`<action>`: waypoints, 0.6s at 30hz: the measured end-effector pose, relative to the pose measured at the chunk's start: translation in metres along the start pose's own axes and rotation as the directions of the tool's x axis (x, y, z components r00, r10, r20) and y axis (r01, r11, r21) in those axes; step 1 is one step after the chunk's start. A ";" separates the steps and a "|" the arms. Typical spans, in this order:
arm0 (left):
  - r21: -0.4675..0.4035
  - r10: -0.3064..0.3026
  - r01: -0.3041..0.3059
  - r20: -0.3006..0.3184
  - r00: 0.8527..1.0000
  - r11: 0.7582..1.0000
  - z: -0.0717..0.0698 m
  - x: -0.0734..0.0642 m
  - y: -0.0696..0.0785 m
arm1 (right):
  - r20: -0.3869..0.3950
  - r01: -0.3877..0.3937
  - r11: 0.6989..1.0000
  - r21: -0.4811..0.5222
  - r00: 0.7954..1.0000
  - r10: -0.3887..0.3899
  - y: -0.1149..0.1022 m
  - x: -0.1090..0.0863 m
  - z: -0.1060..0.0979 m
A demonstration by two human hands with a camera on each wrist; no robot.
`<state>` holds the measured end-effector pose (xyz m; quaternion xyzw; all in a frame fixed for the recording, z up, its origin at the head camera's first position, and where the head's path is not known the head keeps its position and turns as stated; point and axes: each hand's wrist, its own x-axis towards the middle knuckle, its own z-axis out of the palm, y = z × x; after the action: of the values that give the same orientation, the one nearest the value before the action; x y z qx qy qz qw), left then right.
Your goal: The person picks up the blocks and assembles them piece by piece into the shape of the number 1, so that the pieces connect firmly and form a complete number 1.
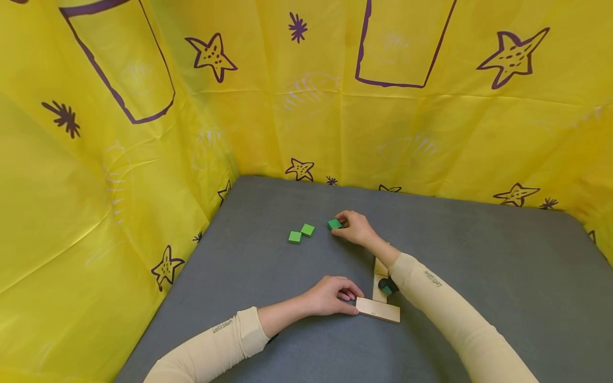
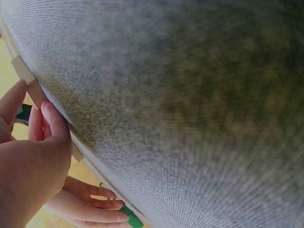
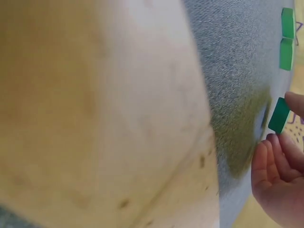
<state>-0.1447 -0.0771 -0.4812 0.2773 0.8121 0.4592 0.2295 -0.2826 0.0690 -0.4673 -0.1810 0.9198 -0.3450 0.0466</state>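
My left hand (image 1: 328, 296) holds the left end of a pale wooden plank (image 1: 380, 310), thumb along the near side and a finger at the far corner. Between thumb and fingertips my right hand (image 1: 356, 229) pinches a dark green block (image 1: 333, 224) further back. In the right wrist view that green block (image 3: 279, 115) stands tilted between the fingertips. Behind the plank, more light wood (image 1: 379, 291) runs backward, partly hidden under the right forearm. Two light green blocks (image 1: 295, 237) lie corner to corner left of the right hand.
A dark rounded thing with a green part (image 1: 387, 287) shows by the right sleeve, over the wood. The grey surface (image 1: 258, 276) meets a yellow curtain (image 1: 297, 122) with starfish drawings at the back and left. Close wood fills much of the right wrist view.
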 end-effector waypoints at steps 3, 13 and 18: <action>-0.003 -0.001 0.001 0.001 1.000 1.000 0.000 0.000 0.000 | -0.006 0.002 1.000 0.013 1.000 -0.002 0.003 -0.002 -0.001; 0.001 -0.013 0.013 -0.005 1.000 1.000 0.001 0.000 0.001 | 0.013 -0.058 0.993 0.101 0.998 0.057 0.015 -0.014 -0.010; 0.009 -0.020 0.020 -0.007 1.000 1.000 0.001 0.000 0.002 | 0.020 -0.095 0.985 0.142 0.995 0.094 0.021 -0.020 -0.019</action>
<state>-0.1430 -0.0756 -0.4799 0.2687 0.8178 0.4541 0.2298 -0.2741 0.1027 -0.4670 -0.1356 0.9000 -0.4060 0.0816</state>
